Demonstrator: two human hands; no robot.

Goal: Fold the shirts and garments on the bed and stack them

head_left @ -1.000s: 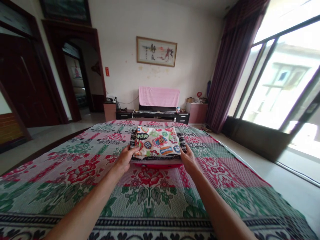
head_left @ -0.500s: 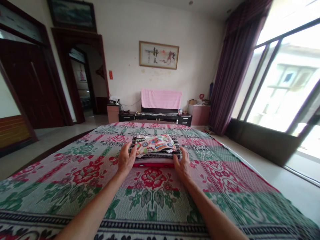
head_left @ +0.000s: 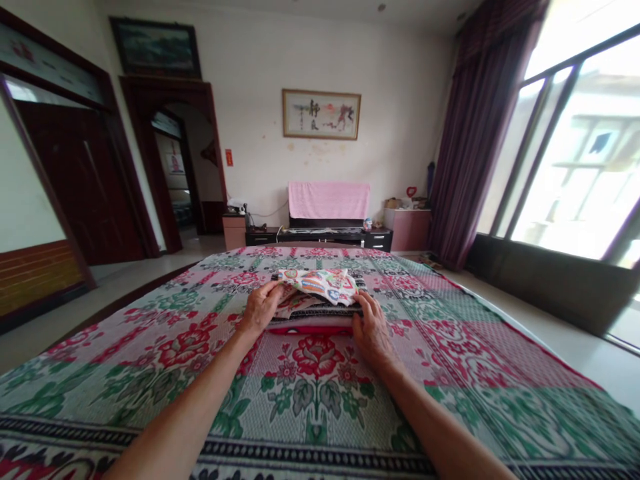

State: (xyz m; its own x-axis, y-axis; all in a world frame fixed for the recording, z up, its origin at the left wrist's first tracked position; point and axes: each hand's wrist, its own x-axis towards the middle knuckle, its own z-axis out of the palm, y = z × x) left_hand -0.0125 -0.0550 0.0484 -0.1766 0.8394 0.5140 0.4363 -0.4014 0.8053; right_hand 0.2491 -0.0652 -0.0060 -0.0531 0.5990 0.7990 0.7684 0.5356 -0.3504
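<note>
A small stack of folded cloth lies in the middle of the bed-sized flowered cover. On top is a white folded cloth with a colourful print [head_left: 320,283], its near edge lifted and bowed. My left hand [head_left: 261,308] pinches its left end between thumb and fingers. At the right end my right hand [head_left: 373,328] has its fingertips closed on the same cloth, the thumb lower beside the stack. Beneath it lie a black-and-white patterned folded cloth [head_left: 327,311] and, at the bottom, a red folded cloth [head_left: 310,331].
The flowered cover [head_left: 200,393] spreads out on all sides of the stack. Beyond its far edge stands a low black cabinet [head_left: 260,238], with a pink cloth [head_left: 329,200] draped over something on it. A purple curtain [head_left: 457,147] and large windows are on the right.
My hands have closed on the two ends of the printed cloth, where before they rested beside the stack. Its near edge has risen off the black-and-white cloth. The view has shifted slightly.
</note>
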